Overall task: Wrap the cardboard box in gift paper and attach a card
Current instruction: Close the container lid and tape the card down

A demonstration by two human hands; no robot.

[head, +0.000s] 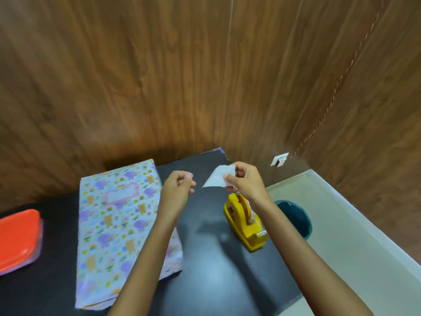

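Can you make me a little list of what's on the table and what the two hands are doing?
Box: flat box wrapped in pastel bear-and-rainbow gift paper, lying on the black table
Card: pink-bordered rectangular label, on the box top
Right hand: pinches a small white paper piece
Left hand: fingers curled; cannot tell if it holds anything
Tape: yellow plastic tape dispenser, on the table by the right forearm
Far left: orange-red plastic tray
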